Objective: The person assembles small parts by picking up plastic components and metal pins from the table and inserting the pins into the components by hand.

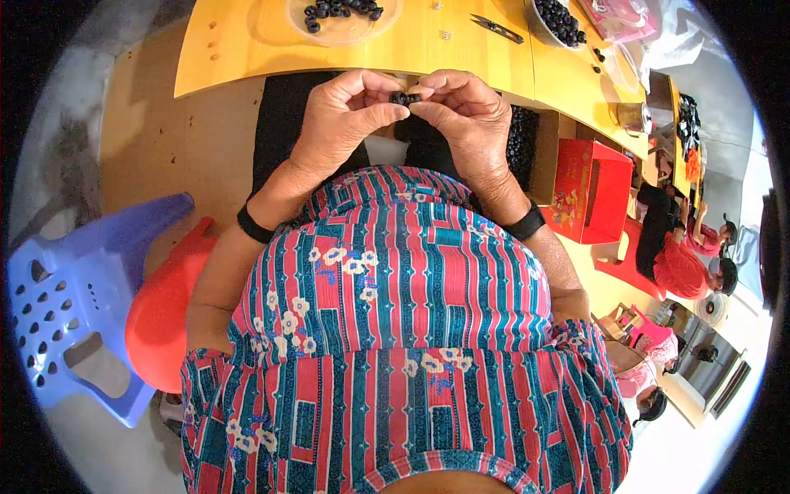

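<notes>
Just in front of the table's near edge, my left hand [347, 114] and my right hand [467, 114] meet fingertip to fingertip. Between them are small black round pieces [401, 99], which look like ring-shaped plastic or rubber parts. Thumb and forefinger of each hand pinch at this spot, the left on one side and the right on the other. Whether it is one part or two pressed together, I cannot tell. Beyond the left hand, a clear shallow dish [354, 34] holds several similar black parts [322, 10].
On the yellow table [247, 49] lie black thread snips [497, 29]. A bowl [536, 26] of black parts stands right of them. Below the table are a red box [588, 189] and more black parts [521, 140]. A blue plastic stool [90, 305] is at left; other people [687, 263] sit far right.
</notes>
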`<state>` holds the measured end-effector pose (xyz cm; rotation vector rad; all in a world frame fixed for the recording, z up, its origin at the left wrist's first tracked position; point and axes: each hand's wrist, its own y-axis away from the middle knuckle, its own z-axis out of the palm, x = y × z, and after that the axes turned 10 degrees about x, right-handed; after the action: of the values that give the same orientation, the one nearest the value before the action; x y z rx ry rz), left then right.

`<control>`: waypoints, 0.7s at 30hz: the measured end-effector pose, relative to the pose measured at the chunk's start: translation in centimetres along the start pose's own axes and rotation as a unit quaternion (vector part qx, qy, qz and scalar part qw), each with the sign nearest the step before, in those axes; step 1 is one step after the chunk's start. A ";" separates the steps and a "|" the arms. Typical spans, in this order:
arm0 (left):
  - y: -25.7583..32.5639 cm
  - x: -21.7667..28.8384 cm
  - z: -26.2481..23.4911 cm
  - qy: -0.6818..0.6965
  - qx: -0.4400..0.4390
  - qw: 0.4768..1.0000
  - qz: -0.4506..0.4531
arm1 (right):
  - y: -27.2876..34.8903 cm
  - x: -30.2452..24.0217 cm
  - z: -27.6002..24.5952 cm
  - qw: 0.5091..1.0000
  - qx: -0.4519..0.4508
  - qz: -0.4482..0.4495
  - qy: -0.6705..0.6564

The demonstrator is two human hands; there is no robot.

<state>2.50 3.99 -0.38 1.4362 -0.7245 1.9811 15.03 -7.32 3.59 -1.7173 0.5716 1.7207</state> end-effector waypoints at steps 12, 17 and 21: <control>0.4 0.4 0.4 -0.007 0.014 1.000 0.024 | 0.4 0.2 -0.1 0.988 0.012 -0.102 0.113; 0.8 1.0 0.9 -0.003 0.027 1.000 0.015 | 0.5 -0.8 -0.3 0.981 0.009 -0.130 0.141; 0.7 1.4 1.0 -0.023 0.030 0.999 0.033 | 0.3 -0.8 -0.3 0.980 -0.002 -0.141 0.141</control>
<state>2.26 2.99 1.14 1.5160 -0.7468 2.0418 15.04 -7.82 4.30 -1.9560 0.4196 1.2941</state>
